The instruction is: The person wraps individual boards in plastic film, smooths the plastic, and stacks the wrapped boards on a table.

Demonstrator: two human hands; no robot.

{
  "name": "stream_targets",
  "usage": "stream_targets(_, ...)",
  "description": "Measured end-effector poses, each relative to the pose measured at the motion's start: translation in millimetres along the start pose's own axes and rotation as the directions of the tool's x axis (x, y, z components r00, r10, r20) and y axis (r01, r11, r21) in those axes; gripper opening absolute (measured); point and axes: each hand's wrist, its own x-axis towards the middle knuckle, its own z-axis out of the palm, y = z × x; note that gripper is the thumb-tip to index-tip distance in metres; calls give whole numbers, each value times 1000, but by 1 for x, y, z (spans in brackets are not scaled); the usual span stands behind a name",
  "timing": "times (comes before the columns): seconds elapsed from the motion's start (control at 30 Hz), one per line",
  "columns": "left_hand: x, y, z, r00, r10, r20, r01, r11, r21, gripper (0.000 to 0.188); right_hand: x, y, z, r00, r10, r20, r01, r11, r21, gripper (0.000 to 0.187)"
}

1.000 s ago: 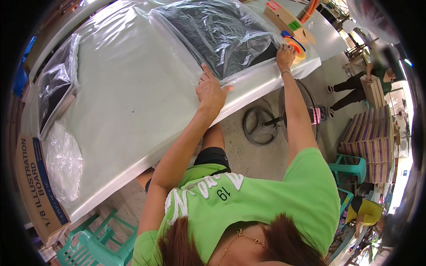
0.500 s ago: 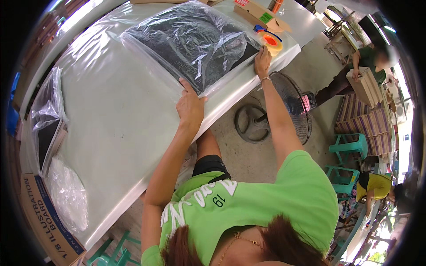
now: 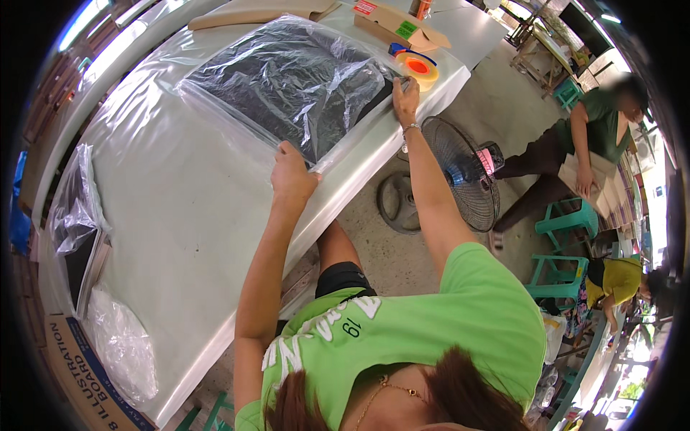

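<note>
A clear plastic bag (image 3: 287,79) with black boards inside lies on the covered table, its near edge along the table's front edge. My left hand (image 3: 293,174) is closed on the bag's near left corner, the fingers curled and the thumb toward the right. At the near right corner my right hand (image 3: 407,99) pinches the bag's edge, right beside a roll of yellowish tape (image 3: 430,75) on a blue dispenser. A bare strip of black board (image 3: 379,99) shows near my right hand. What my fingertips press on underneath is hidden.
Another bagged stack of boards (image 3: 80,262) and a crumpled clear bag (image 3: 123,345) lie at the left, above a printed cardboard box (image 3: 86,388). An open carton (image 3: 399,29) stands at the back. Right of the table are a standing fan (image 3: 460,165), green stools (image 3: 568,219) and a person carrying boards (image 3: 589,183).
My left hand's stretched index finger has curled in at the bag's corner. My right hand stays at its corner. The person with the boards has stepped closer behind the fan.
</note>
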Motion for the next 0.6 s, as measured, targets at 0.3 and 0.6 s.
stream_targets(0.3,-4,-4,-1,998,46,-46,-45,999,20,74,-2,-12,-8,985,158,67,-166,976,140,59)
stream_targets(0.6,-1,-8,2,996,64,-69,-65,998,-14,67,3,0,2,977,203,57,-207,976,71,60)
